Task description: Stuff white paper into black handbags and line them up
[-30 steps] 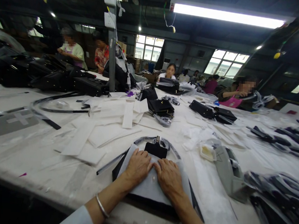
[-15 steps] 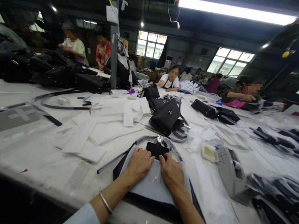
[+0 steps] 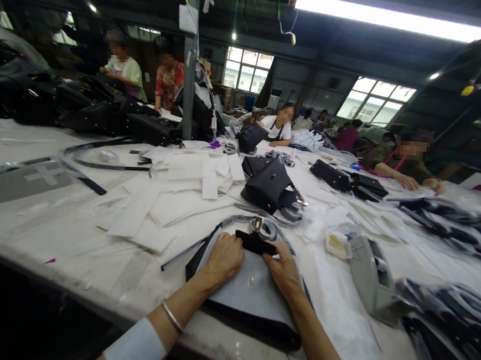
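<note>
A black handbag (image 3: 262, 325) lies in front of me on the worktable, its face covered by a pale grey sheet (image 3: 244, 291). At its top edge a short black flap (image 3: 256, 243) carries a gold-coloured metal clasp (image 3: 257, 224). My left hand (image 3: 226, 258) is closed at the left end of the flap, fingers curled under and partly hidden. The right end of the flap sits between thumb and fingers of my right hand (image 3: 286, 268). Behind the flap a wrapped strap (image 3: 231, 220) curves around the bag's top.
Beyond the bag lie finished-looking black handbags (image 3: 267, 185) and loose white sheets (image 3: 183, 167). A grey tape dispenser (image 3: 368, 279) and a small plastic tub (image 3: 337, 245) stand to the right, near wrapped straps (image 3: 455, 308). A metal post (image 3: 189, 81) rises at the table's far side. Co-workers sit beyond.
The black flap has tilted, and my right hand has shifted outward to its right end. My left hand has curled more tightly. The view has swung slightly left.
</note>
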A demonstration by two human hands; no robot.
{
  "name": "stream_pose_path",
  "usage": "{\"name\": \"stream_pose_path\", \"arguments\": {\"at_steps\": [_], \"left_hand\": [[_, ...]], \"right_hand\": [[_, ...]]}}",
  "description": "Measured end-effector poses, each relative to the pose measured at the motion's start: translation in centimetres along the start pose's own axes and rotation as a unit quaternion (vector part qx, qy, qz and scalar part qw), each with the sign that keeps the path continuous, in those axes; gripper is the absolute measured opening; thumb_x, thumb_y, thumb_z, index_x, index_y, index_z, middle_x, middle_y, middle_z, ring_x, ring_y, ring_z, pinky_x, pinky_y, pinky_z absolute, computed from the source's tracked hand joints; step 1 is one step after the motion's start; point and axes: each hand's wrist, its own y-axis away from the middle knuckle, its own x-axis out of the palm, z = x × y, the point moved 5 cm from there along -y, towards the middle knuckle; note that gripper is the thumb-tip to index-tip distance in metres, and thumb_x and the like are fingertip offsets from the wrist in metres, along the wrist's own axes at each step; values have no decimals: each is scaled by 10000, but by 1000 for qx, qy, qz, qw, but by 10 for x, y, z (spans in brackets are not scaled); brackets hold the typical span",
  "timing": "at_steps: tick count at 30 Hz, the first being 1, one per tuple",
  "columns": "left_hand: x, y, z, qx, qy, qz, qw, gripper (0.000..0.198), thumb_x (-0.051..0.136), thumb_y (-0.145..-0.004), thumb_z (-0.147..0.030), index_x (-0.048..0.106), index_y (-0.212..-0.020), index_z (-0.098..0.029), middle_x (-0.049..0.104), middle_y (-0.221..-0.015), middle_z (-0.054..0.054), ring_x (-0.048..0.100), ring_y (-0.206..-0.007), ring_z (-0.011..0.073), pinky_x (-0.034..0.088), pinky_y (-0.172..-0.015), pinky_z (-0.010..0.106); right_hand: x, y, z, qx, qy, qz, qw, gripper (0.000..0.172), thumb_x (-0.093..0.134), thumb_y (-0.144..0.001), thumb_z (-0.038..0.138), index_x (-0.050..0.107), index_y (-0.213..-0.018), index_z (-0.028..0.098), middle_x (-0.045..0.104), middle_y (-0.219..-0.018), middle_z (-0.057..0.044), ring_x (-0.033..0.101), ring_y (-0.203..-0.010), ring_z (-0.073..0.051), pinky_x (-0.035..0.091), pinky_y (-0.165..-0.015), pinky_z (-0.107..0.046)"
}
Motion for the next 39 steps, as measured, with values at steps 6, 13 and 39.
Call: {"name": "stream_pose_path", "arguments": {"at_steps": [6,13,39], "left_hand": [[-14,3,15,-50,101,-86,990,408,419,-730,27,555,-1073,-148,598,-1094,120,583,-1064,247,469,-953,429],[-29,9,-6,115,220,-18,969,427,363,-797,30,667,-990,-199,700,-963,26,657,-944,154,511,-880,263],[-18,20,-23,139,99,93,981,208,538,-912,-128,648,-741,-175,652,-738,28,596,-739,175,444,-723,264]], "right_hand": [[-2,1,-1,-7,-69,4,998,297,497,-614,171,727,-775,268,722,-904,-32,643,-951,-270,453,-949,-467],[-15,10,8,148,-243,55,957,272,542,-717,235,770,-866,241,762,-922,-45,665,-1024,-293,421,-1023,-474],[4,21,45,-69,-43,145,986,191,686,-852,387,759,-761,235,672,-789,-33,593,-811,-202,459,-779,-334]]}}
